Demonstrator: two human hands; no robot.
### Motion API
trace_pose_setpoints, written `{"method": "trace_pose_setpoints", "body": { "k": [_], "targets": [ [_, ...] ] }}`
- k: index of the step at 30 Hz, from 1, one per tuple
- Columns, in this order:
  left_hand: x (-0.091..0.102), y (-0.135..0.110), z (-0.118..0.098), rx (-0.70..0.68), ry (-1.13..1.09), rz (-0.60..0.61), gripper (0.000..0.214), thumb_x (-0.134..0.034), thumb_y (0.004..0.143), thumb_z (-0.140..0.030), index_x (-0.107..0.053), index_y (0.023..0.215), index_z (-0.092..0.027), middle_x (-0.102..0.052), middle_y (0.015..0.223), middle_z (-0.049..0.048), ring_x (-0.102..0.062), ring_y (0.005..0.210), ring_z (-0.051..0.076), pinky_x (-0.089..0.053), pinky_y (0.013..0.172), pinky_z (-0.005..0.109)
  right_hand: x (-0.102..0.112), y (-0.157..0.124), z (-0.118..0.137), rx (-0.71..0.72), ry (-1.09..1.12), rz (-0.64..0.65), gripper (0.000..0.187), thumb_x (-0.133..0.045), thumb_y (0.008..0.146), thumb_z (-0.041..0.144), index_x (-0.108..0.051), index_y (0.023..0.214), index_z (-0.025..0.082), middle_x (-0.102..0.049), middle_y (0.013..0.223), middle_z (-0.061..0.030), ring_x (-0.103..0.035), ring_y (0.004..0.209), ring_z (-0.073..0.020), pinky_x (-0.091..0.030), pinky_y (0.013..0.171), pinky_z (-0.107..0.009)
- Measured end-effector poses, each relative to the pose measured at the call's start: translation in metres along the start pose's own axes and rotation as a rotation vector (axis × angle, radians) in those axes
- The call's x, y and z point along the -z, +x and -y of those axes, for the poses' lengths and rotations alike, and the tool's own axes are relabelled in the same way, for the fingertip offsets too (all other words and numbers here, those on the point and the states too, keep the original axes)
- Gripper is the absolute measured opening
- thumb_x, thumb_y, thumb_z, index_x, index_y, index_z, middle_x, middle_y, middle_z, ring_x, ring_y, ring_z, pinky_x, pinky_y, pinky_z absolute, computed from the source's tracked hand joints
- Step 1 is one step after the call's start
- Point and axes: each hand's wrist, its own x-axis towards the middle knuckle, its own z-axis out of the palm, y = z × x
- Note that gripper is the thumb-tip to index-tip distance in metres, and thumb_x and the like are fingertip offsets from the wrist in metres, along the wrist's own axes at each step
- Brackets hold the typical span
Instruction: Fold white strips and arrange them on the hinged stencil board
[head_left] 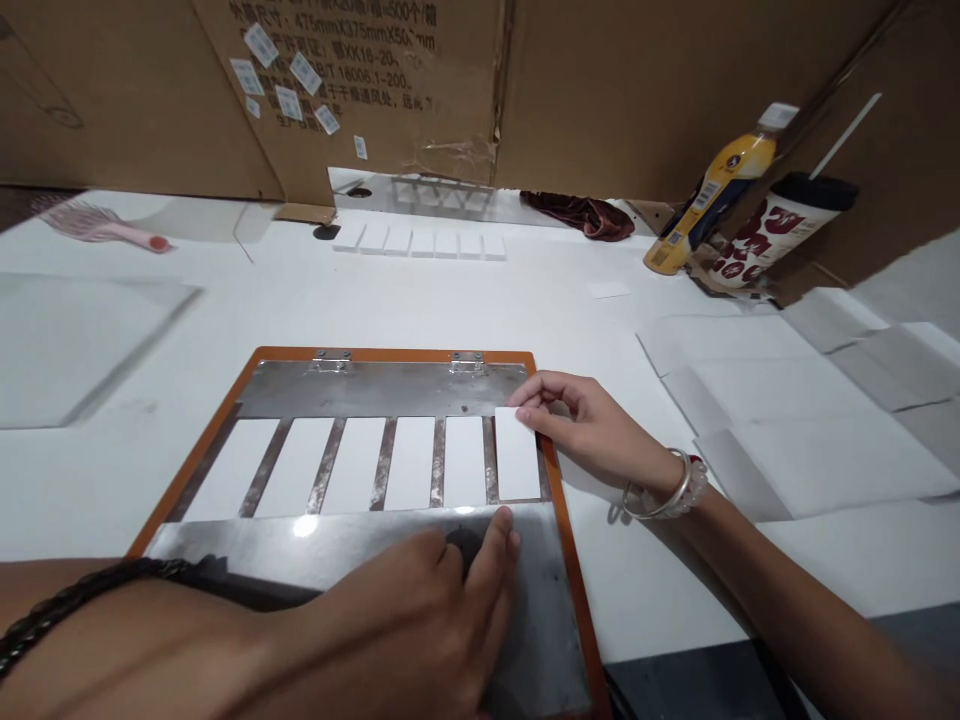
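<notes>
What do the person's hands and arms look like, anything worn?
No gloves on the left hand or right hand, and no sleeves in view. The right wrist wears a silver-coloured bangle and a pale beaded bracelet. A dark braided strand crosses the left forearm; whether it's worn there is unclear.

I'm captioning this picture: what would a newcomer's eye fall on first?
Likely the orange-edged metal frame, low at centre, with six white cards in a row, the right hand pinching the rightmost card. The left hand is over the frame's near part. At upper right, a yellow bottle stands beside a patterned cup.
</notes>
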Motion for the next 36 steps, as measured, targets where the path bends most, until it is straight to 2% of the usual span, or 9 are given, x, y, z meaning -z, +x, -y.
{"method": "trace_pose_setpoints", "body": {
  "k": [3,8,10,13,16,22,27,32,36],
  "targets": [
    [0.001,0.001,0.0,0.005,-0.016,-0.005,0.064,-0.053,0.083,-0.062,-0.063,0.115,-0.007,-0.055,0.13,0.025,-0.065,0.09,0.032,-0.042,0.053,0.038,0.0,0.0,0.0,0.005,-0.007,0.002,0.009,-0.058,0.086,0.023,-0.063,0.09,0.018,-0.063,0.082,-0.0023,-0.056,0.075,-0.0139,-0.045,0.069,-0.03],
    [0.003,0.004,0.005,0.089,-0.196,-0.003,0.054,-0.054,0.085,-0.059,-0.061,0.118,-0.016,-0.056,0.131,0.0194,-0.065,0.094,0.028,-0.046,0.062,0.034,0.0,-0.001,0.001,0.023,-0.022,0.01,0.009,-0.057,0.087,0.025,-0.063,0.089,0.019,-0.064,0.082,-0.0022,-0.057,0.076,-0.0141,-0.046,0.069,-0.029],
    [0.003,0.006,0.008,0.102,-0.214,-0.002,0.06,-0.054,0.083,-0.063,-0.061,0.118,-0.015,-0.055,0.131,0.0205,-0.066,0.09,0.028,-0.048,0.061,0.034,0.001,-0.001,0.0,0.025,-0.029,0.017,0.009,-0.057,0.087,0.025,-0.063,0.09,0.019,-0.064,0.083,-0.0023,-0.057,0.077,-0.0143,-0.046,0.069,-0.03],
    [0.002,0.01,0.014,0.04,-0.165,0.03,0.07,-0.049,0.082,-0.069,-0.059,0.119,-0.011,-0.053,0.133,0.0239,-0.067,0.071,0.026,-0.047,0.051,0.036,0.001,-0.002,-0.002,0.037,-0.04,0.029,0.009,-0.056,0.089,0.026,-0.063,0.092,0.021,-0.064,0.086,-0.0024,-0.057,0.08,-0.0149,-0.046,0.072,-0.03],
    [0.0,0.015,0.018,-0.003,-0.129,0.039,0.07,-0.043,0.085,-0.069,-0.06,0.116,-0.008,-0.051,0.134,0.0255,-0.066,0.059,0.023,-0.046,0.046,0.035,0.001,-0.003,-0.004,0.044,-0.048,0.037,0.009,-0.055,0.09,0.026,-0.063,0.093,0.022,-0.064,0.088,-0.0021,-0.057,0.082,-0.0151,-0.046,0.074,-0.031],
    [-0.005,0.015,0.02,-0.013,-0.164,0.025,0.068,-0.036,0.087,-0.068,-0.059,0.111,-0.009,-0.052,0.133,0.0262,-0.064,0.053,0.021,-0.045,0.044,0.034,-0.001,-0.003,-0.005,0.086,-0.128,0.023,0.009,-0.055,0.089,0.022,-0.062,0.094,0.023,-0.063,0.091,-0.0018,-0.056,0.082,-0.0151,-0.046,0.075,-0.032],
    [-0.007,0.015,0.022,-0.027,-0.204,-0.02,0.067,-0.04,0.086,-0.069,-0.058,0.108,-0.008,-0.053,0.13,0.027,-0.063,0.052,0.019,-0.045,0.042,0.033,-0.002,-0.003,-0.005,0.152,-0.251,0.015,0.009,-0.057,0.087,0.02,-0.063,0.094,0.023,-0.059,0.097,-0.003,-0.054,0.087,-0.0164,-0.046,0.074,-0.032],
    [-0.005,0.017,0.024,-0.042,-0.167,0.042,0.067,-0.035,0.088,-0.068,-0.058,0.109,-0.009,-0.052,0.133,0.0253,-0.065,0.054,0.02,-0.046,0.042,0.033,-0.001,-0.004,-0.004,0.191,-0.371,0.023,0.01,-0.058,0.088,0.02,-0.062,0.097,0.023,-0.059,0.098,-0.0035,-0.052,0.095,-0.019,-0.045,0.082,-0.036],
    [-0.004,0.017,0.023,-0.042,-0.185,0.032,0.062,-0.038,0.089,-0.064,-0.058,0.11,-0.009,-0.051,0.133,0.0263,-0.065,0.057,0.021,-0.046,0.043,0.034,0.0,-0.005,-0.002,0.246,-0.467,0.012,0.011,-0.058,0.087,0.019,-0.062,0.098,0.022,-0.06,0.097,-0.0041,-0.052,0.095,-0.0197,-0.045,0.082,-0.036]
  ]
}}
